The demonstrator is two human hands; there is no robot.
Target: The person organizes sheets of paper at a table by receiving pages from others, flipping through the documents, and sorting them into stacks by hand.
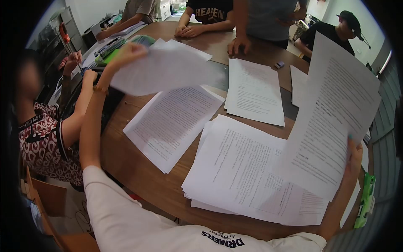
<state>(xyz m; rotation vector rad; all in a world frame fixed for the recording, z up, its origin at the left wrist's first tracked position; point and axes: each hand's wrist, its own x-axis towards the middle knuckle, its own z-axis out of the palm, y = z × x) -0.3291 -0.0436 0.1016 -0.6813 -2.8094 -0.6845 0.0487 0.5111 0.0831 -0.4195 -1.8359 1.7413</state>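
Note:
My left hand (pixel 129 55) is raised at the table's left side, closed on the edge of some white sheets (pixel 163 73) that blur slightly. At the right, my right hand (pixel 354 156) grips a printed sheet (pixel 331 109) by its edge, holding it tilted up. Its lower part overlaps a thick pile of printed pages (pixel 235 168) in front of me. Beneath the sheets in my left hand lies another printed stack (pixel 172 122), set at an angle. A further stack of printed paper (pixel 255 92) lies farther back.
The wooden table (pixel 138 168) has a dark strip across it. More paper (pixel 299 86) and a small purplish object (pixel 279 65) lie at the back right. A green packet (pixel 365 201) is at the right edge. Several people are around the table, one seated close on my left.

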